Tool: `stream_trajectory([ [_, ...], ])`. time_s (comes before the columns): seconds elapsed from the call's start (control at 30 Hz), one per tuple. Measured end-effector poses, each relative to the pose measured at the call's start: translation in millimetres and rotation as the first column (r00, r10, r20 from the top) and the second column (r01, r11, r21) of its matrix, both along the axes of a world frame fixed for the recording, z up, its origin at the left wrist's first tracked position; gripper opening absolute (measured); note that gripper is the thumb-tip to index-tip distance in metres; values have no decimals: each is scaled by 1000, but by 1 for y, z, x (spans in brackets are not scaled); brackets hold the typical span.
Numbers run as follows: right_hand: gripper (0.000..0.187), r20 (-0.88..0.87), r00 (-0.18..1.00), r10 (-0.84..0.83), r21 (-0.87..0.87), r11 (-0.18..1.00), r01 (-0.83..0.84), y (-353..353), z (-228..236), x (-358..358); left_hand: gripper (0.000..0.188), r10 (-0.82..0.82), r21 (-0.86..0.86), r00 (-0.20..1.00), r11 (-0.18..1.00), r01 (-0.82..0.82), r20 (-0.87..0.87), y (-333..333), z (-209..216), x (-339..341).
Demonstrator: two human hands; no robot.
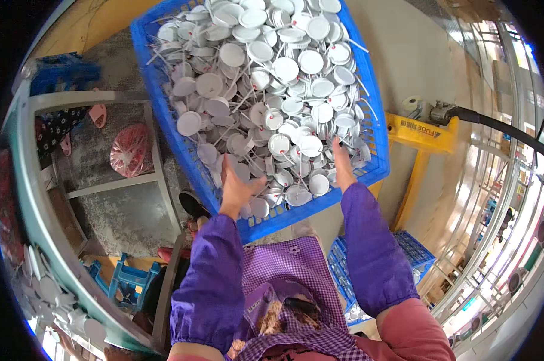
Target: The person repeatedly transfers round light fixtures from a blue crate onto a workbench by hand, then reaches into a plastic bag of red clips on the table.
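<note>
A large blue plastic crate [272, 225] stands in front of me, heaped with white round disc-shaped pieces [285, 69]. Many have thin white stems or cords, and a few show small red spots. My left hand [238, 188] reaches over the crate's near left part, fingers spread among the discs, gripping nothing I can see. Toward the near right side, my right hand [343, 163] is held edge-on with its fingers stretched out over the discs. It appears to grip nothing. The two palms roughly face each other, with loose discs between them. Purple sleeve covers reach both wrists.
Right of the crate stands a yellow metal post and beam [419, 133] with a black hose. Blue crates [413, 256] sit low beside my right arm. At left are a metal-framed table with white discs [49, 292], a red bag [132, 150], a blue stool [130, 280] and another person's shoe [193, 204].
</note>
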State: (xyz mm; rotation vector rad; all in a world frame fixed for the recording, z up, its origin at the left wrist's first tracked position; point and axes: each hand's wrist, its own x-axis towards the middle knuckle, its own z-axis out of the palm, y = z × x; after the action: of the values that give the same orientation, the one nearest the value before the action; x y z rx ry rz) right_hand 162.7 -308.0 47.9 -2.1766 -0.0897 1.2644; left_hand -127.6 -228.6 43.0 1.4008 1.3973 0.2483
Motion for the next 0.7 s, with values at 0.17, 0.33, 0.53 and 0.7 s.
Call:
stream_trajectory([
  [0.17, 108, -53, 994, 94, -104, 990, -99, 15, -72, 25, 114, -83, -52, 980, 996, 75, -180, 54, -84, 0],
  [0.33, 110, -262, 965, -8, -47, 999, -5, 32, -82, 25, 105, -214, -83, 939, 977, 198, -268, 31, -119, -9],
  [0.53, 105, 49, 960, -277, 5, 961, 277, 48, -129, 30, 77, 305, -442, 949, 842, -309, -84, 34, -113, 15],
  [0.7, 89, -211, 974, -86, 49, 994, 99, 35, -133, 6, 73, 435, -726, 899, 602, -333, -52, 39, -104, 15],
])
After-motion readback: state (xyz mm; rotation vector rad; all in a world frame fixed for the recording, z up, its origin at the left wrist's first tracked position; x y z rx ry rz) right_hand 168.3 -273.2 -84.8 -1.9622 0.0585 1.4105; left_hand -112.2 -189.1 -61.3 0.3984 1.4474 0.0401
